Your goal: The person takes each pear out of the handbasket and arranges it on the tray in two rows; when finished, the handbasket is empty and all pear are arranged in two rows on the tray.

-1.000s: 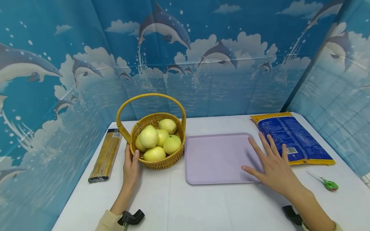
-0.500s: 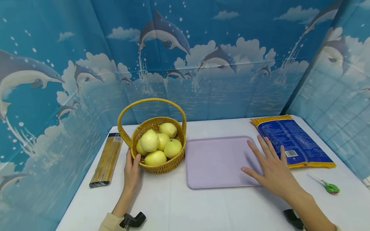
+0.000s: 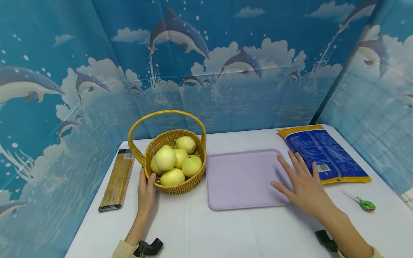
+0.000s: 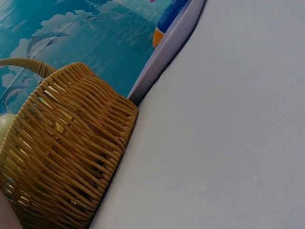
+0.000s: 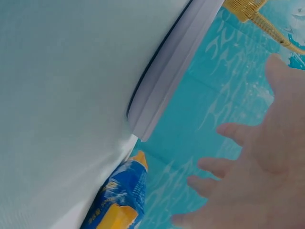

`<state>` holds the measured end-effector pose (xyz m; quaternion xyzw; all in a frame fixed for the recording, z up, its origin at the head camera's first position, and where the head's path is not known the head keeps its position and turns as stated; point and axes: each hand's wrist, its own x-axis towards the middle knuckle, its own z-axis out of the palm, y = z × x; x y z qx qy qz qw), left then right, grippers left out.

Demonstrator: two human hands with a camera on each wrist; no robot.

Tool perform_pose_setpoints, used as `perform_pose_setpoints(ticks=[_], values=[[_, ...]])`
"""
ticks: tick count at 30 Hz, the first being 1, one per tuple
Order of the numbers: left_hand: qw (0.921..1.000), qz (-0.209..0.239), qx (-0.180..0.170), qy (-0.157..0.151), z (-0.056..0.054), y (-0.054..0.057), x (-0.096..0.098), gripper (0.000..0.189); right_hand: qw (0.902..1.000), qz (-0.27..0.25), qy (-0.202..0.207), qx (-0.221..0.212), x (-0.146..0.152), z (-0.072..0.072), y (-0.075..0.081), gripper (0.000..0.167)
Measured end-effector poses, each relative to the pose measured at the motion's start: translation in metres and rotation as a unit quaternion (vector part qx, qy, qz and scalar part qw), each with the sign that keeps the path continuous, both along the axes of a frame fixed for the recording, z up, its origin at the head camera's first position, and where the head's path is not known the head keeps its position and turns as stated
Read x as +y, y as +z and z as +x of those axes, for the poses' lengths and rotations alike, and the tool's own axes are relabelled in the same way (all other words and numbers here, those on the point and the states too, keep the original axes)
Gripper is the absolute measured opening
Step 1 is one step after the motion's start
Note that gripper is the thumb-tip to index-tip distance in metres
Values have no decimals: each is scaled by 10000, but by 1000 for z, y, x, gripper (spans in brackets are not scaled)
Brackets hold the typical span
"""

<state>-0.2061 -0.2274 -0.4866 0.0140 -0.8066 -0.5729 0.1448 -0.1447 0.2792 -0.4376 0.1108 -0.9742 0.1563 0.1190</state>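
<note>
1. Watching the left hand (image 3: 146, 195) first: we see it hold the basket (image 3: 184, 187) at the near left, thumb against the near wall, fingers round the left side. Their ends are hidden, so we can't tell how firm that hold is.
2. Over to the right hand (image 3: 304, 195): fingers spread wide, nothing in them, above the right end of the lilac tray (image 3: 242, 179).
3. Our basket sits left of the tray on the white worktop (image 3: 226, 229), handle up, pale green fruit (image 3: 165, 157) heaped inside.
4. Danger spot, we reckon: one piece perches high at the left of the heap, and a sharp tilt or jerk could roll it over the rim.
5. Another risk we'd flag: a shove to the right could drive the basket into the tray's left edge and slide it, while a careless right-hand sweep could catch the blue-and-yellow bag (image 3: 326, 154).
6. On to the print! We spot fine pale lines and a barcode (image 3: 323, 168) on that bag, too small to read.
7. Far left, the long packet (image 3: 117, 182) wears a little white label (image 3: 128, 156), equally illegible; we can make out no brand.
</note>
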Motion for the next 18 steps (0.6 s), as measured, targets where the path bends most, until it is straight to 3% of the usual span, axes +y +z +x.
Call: perform_pose_setpoints(ticks=[4, 8, 12, 15, 18], values=[[9999, 47, 102, -2, 2, 0, -1, 64, 9999, -56, -37, -156, 0, -3, 0, 91], [9995, -10, 220, 232, 2, -1, -2, 63, 9995, -91, 40, -284, -2, -5, -4, 90], [9986, -44, 348, 393, -7, -6, -1, 62, 9991, -80, 30, -423, 0, -5, -7, 89], [9982, 219, 447, 339, -22, -7, -1, 62, 9991, -91, -14, -422, 4, -6, -8, 89], [9973, 365, 525, 353, -28, 1, -9, 63, 9990, -204, 122, -390, -3, -10, -6, 89]])
